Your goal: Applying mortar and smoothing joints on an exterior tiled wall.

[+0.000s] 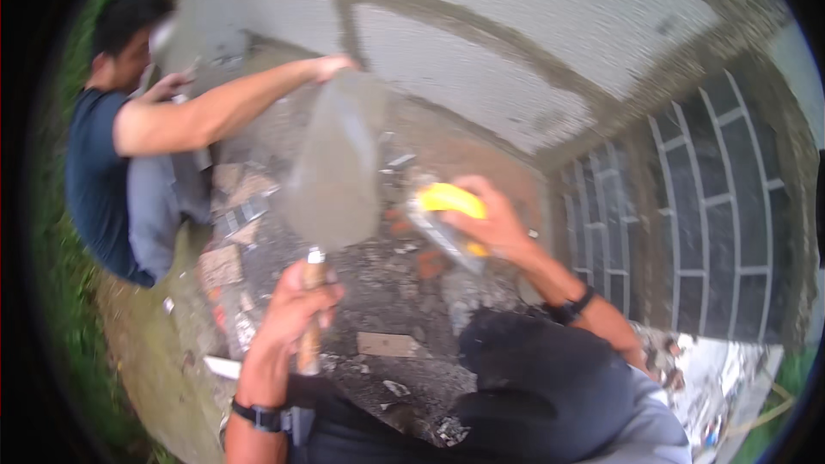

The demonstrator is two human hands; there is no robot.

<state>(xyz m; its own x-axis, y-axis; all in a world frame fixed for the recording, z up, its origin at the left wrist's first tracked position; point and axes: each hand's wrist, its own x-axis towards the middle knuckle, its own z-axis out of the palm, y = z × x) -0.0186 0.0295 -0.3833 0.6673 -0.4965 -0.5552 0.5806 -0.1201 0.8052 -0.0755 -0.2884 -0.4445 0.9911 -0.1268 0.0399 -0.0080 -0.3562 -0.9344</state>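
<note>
My left hand (pixel 296 305) is closed round the wooden handle of a pointing trowel (pixel 337 167). Its broad grey blade is held up and away from me, tilted over the rubble. To the right, my right hand (pixel 490 219) grips the yellow handle of a flat, blurred metal tool that looks like a plastering trowel (pixel 451 245). The two tools are apart. A crouching person (pixel 107 172) at the left stretches an arm across, and that person's hand (pixel 333 66) is at the far end of the blade; I cannot tell whether it touches it.
A pale wall (pixel 481 9) with grey mortar bands rises ahead. Dark brick-patterned tiling (pixel 718 206) covers the wall on the right. Broken tile pieces (pixel 221 266) and a tan slab (pixel 387 344) lie on the rubble. My bent knee (pixel 524 378) is below my right hand.
</note>
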